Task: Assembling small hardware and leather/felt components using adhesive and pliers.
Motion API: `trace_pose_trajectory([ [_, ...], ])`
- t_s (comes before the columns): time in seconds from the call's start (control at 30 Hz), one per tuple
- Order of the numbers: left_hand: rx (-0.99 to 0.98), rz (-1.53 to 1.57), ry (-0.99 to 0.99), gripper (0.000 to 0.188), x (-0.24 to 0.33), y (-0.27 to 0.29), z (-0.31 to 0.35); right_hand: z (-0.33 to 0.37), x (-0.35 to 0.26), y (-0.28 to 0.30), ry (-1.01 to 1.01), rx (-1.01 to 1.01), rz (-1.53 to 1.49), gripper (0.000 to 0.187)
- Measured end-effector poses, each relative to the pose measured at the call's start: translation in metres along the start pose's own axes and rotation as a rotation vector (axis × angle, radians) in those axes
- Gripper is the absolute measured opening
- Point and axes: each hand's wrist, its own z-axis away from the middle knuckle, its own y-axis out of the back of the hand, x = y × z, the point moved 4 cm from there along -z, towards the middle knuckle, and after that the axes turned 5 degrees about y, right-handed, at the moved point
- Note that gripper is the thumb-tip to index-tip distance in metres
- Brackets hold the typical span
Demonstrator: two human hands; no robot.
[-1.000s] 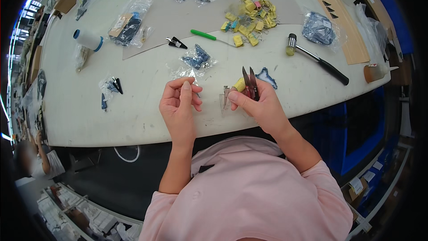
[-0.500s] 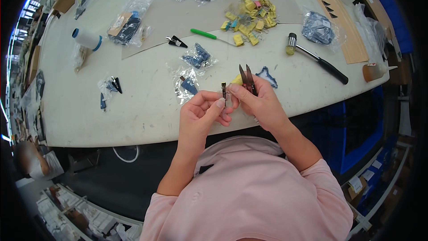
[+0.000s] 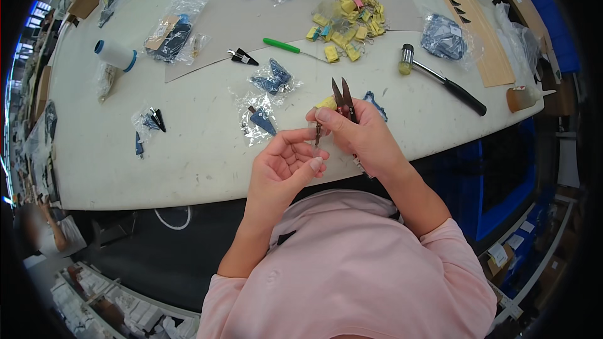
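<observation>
Held the left hand (image 3: 286,162) near the centre of the frame, turned palm up, with the fingers loosely curled and the forearm rising from the lower edge. Brought the left thumb near the fingertips, low in the hand; could not tell from this view of any pinch there. Set the right hand (image 3: 365,133) just right of centre, with its back uppermost and the thumb pressed toward a bent forefinger, pinching the upper end of a slim dark metal piece (image 3: 318,133). Had that piece roughly upright at the centre of the frame, between both hands. Kept dark scissors (image 3: 348,102) in the right hand too, with smooth tapered blades pointing up and slightly parted, just beside a yellow bit (image 3: 325,103).

Worked above a matte, scuffed white table (image 3: 188,169). Had a crinkled clear bag (image 3: 262,122) with a tapered denim piece left of centre, and a jumbled heap of yellow clips (image 3: 342,39) with thin wire loops at upper right of centre.

Compared with half a second ago, lowered the left thumb away from the dark piece and opened the hand more; moved the right thumb over its top, and covered more of the frayed blue patch (image 3: 375,103) right of centre
</observation>
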Motion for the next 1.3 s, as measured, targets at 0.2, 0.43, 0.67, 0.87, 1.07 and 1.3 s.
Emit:
trace_pose_trajectory([
  [0.2, -0.007, 0.002, 0.010, 0.032, -0.006, 0.001, 0.002, -0.001, -0.005, 0.002, 0.031, 0.023, -0.055, 0.024],
  [0.43, 0.051, -0.029, 0.022, 0.023, -0.006, 0.006, -0.002, 0.000, -0.002, -0.004, 0.052, 0.020, 0.078, 0.023],
  [0.67, -0.225, 0.519, 0.256, 0.023, -0.023, 0.016, -0.006, 0.007, -0.012, -0.016, 0.130, -0.110, -0.039, 0.022],
  [0.87, -0.101, 0.320, 0.179, 0.026, -0.007, -0.001, -0.004, -0.002, -0.014, -0.003, 0.117, -0.027, 0.154, 0.020],
  [1.07, 0.032, -0.031, 0.003, 0.024, -0.005, 0.000, -0.006, -0.003, -0.016, -0.005, 0.107, 0.004, 0.099, 0.021],
  [1.3, 0.078, -0.013, -0.002, 0.022, -0.003, 0.001, -0.005, -0.006, -0.011, -0.002, 0.070, -0.036, 0.097, 0.024],
])
